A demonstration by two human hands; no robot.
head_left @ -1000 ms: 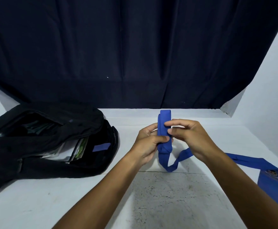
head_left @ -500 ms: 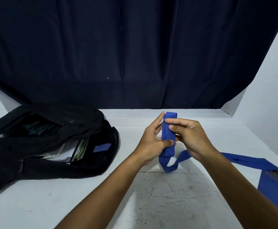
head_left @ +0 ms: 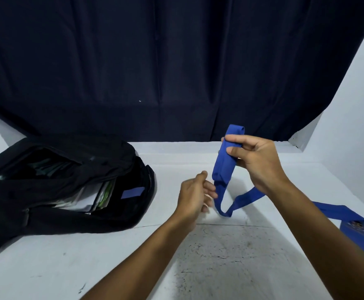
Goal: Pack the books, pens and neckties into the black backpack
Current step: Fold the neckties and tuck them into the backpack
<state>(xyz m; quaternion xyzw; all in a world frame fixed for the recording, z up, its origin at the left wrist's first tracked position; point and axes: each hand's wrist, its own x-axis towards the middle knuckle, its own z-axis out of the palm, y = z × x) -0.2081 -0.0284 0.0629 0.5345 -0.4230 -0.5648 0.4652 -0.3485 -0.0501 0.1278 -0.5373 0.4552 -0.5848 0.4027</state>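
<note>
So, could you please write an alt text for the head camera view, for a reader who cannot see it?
A person's right hand holds up the folded part of a blue necktie above a white table, while the left hand touches the tie lower down. The tie's wide end trails off to the right. An open black backpack lies at the left with papers inside.

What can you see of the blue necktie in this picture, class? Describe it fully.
The blue necktie looks like plain woven cloth. Its narrow end is folded into a flat upright bundle, pinched near the top by the right hand. Below, it loops down to the white table beside the left hand, whose fingertips are at the strip, then trails right, where its wide end, bearing a small emblem, lies flat.
</note>
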